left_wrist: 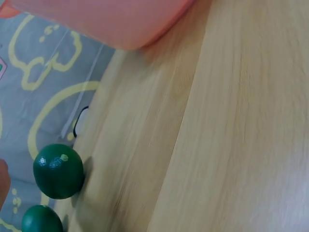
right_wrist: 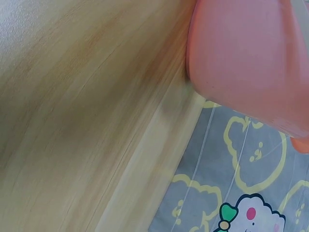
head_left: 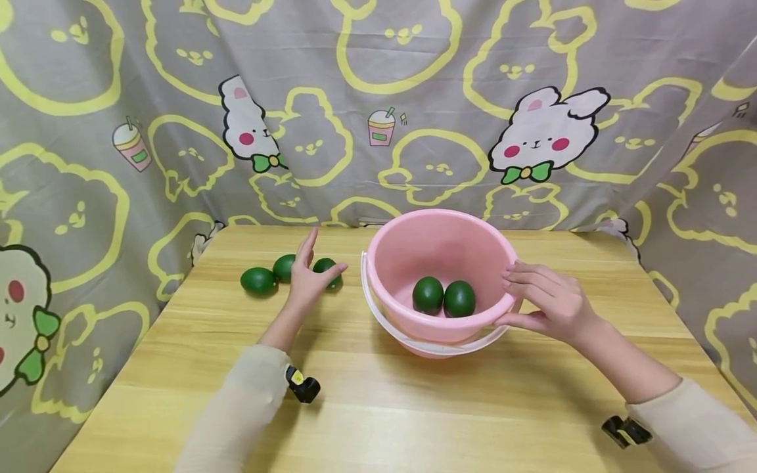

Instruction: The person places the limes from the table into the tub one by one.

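A pink bucket [head_left: 440, 230] with a white handle [head_left: 384, 322] hanging down its near side is tilted so its mouth faces me. Inside lie two dark green avocados, a left one [head_left: 428, 295] and a right one [head_left: 459, 299]. My right hand [head_left: 552, 299] pinches the bucket's right rim, fingers over the edge and thumb below. To the left, three more avocados lie on the table: one far left [head_left: 259, 281], one in the middle [head_left: 284, 268], one nearest the bucket [head_left: 327, 272]. My left hand [head_left: 307, 276] hovers over the latter two, thumb spread from straight fingers, holding nothing.
The wooden table [head_left: 378, 420] reaches back to a grey curtain [head_left: 319, 52] with yellow outlines and white rabbits, which also hangs along both sides. A black wrist camera [head_left: 303, 386] sits by the left sleeve, another camera [head_left: 627, 431] by the right.
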`<state>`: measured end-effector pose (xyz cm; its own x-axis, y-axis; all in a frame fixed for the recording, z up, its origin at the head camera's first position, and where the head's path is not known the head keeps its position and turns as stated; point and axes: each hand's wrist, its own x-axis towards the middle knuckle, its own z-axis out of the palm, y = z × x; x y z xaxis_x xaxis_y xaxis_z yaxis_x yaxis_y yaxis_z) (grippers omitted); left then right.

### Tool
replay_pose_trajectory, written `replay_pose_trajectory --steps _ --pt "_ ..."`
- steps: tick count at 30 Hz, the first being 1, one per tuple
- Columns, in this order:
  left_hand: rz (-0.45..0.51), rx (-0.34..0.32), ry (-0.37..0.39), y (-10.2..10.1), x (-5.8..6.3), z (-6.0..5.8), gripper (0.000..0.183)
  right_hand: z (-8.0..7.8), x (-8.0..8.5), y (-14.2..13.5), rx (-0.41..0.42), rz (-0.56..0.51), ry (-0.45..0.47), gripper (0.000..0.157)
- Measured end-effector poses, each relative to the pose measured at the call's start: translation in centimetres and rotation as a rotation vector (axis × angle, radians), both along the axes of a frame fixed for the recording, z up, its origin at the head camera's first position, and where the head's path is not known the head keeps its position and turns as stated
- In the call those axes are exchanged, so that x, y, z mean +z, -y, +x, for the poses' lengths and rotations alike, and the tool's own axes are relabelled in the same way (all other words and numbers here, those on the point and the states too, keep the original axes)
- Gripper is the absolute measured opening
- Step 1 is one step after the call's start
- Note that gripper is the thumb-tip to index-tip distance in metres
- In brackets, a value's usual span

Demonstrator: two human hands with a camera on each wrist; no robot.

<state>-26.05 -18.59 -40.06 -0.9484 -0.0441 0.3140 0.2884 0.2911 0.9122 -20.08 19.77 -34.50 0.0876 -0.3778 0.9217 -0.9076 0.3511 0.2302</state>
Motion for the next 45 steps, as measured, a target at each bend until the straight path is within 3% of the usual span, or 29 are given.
replay_pose_trajectory --steps 4,10,18,22,32,36,45 --pt "0.05 0.042 -0.021 -0.3 -0.6 -0.3 0.087 -0.1 0.0 -0.2 -0.002 0.002 0.002 0.053" --pt "0.103 0.072 0.028 -0.4 -1.1 -0.4 0.087 -0.4 -0.2 -0.4 -0.008 0.006 0.003 0.054" --pt "0.07 0.11 0.07 -0.6 -1.6 -0.7 0.089 -0.3 0.0 -0.4 -0.003 0.004 0.002 0.053" --pt "0.072 0.16 0.108 -0.9 -2.0 -0.8 0.088 -0.1 0.1 -0.4 -0.007 0.005 -0.005 0.053" --pt "0.111 0.287 0.106 -2.1 -3.5 -1.2 0.089 0.2 0.3 -0.4 -0.013 0.005 -0.013 0.053" --pt "0.124 0.312 0.095 -2.6 -4.0 -1.2 0.089 0.2 0.4 -0.3 -0.011 0.007 -0.017 0.053" --pt "0.112 0.357 0.147 -2.9 -4.8 -1.3 0.094 0.0 0.2 -0.2 -0.001 0.018 -0.009 0.053"
